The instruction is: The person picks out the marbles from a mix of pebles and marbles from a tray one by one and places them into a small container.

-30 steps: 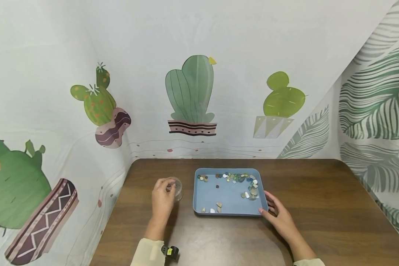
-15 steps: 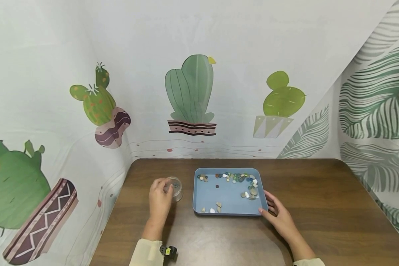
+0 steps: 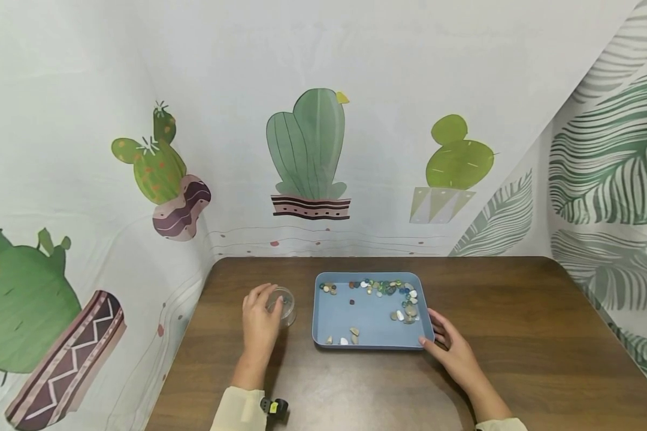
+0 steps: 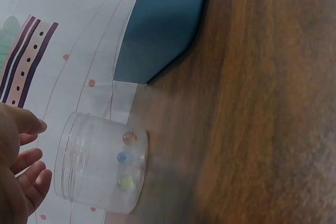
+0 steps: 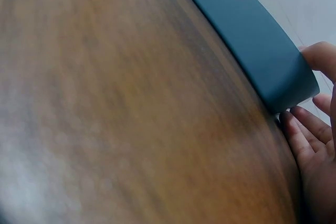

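A small clear jar (image 3: 284, 304) stands on the brown table (image 3: 517, 335), left of a blue tray (image 3: 372, 345). In the left wrist view the jar (image 4: 102, 169) holds three marbles. My left hand (image 3: 261, 317) is beside the jar's mouth with its fingers (image 4: 26, 174) relaxed, just apart from the rim. My right hand (image 3: 449, 347) rests at the tray's near right corner, with the thumb on the front wall and straight fingers (image 5: 302, 129) along the side of the tray (image 5: 247, 40). Several pebbles and glass beads (image 3: 388, 288) lie in the tray, mostly along its far edge.
A cloth printed with cacti (image 3: 307, 149) and leaves walls the table at the back and on both sides. The tray's corner (image 4: 163, 24) lies close to the jar. Bare wood stretches to the right of the tray and along the near edge.
My left hand has drawn its fingers back from over the jar's mouth and now sits beside it. The right hand and the tray have not moved.
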`<act>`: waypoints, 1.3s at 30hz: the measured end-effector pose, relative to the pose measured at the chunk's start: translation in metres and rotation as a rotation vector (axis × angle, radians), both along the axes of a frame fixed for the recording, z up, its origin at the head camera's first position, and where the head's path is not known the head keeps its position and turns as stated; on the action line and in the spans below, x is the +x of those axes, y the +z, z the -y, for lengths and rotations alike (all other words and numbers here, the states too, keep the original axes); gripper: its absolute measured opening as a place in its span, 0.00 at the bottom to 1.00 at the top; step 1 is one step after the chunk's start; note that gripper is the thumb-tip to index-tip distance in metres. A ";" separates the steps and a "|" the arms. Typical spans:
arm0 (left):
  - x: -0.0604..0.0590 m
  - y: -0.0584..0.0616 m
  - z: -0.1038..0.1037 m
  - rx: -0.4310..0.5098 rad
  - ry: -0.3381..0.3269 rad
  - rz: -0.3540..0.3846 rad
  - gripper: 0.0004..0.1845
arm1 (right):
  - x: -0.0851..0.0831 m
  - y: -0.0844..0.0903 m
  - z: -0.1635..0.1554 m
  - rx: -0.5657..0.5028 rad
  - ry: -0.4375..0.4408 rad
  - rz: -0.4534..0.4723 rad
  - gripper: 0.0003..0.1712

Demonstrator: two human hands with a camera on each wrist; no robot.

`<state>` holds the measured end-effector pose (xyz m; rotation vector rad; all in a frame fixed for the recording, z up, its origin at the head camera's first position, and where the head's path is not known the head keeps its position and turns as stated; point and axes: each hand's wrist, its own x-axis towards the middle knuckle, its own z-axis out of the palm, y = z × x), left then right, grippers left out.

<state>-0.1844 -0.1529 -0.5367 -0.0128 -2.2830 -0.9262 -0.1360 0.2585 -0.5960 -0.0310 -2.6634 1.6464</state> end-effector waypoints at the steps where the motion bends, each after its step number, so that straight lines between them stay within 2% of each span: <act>1: 0.000 0.000 0.000 0.001 -0.001 -0.005 0.16 | 0.000 0.000 0.000 -0.003 0.003 0.000 0.44; 9: 0.000 0.002 -0.009 0.010 -0.030 0.000 0.13 | 0.001 0.004 0.000 -0.026 0.012 -0.005 0.44; 16: -0.003 0.004 -0.020 0.001 -0.063 -0.051 0.10 | 0.001 0.004 0.000 -0.026 0.010 -0.008 0.45; 22: -0.006 0.001 -0.032 -0.031 -0.096 -0.078 0.09 | 0.002 0.004 0.001 -0.027 0.013 -0.014 0.44; 25: -0.007 0.000 -0.038 -0.027 -0.121 -0.065 0.08 | 0.002 0.003 0.001 -0.018 0.013 -0.010 0.44; 31: -0.006 0.005 -0.052 -0.005 -0.168 0.011 0.09 | 0.001 0.000 0.000 -0.003 0.005 -0.003 0.44; 39: -0.009 0.004 -0.074 -0.015 -0.217 0.051 0.10 | 0.001 -0.001 -0.001 0.004 0.000 0.005 0.44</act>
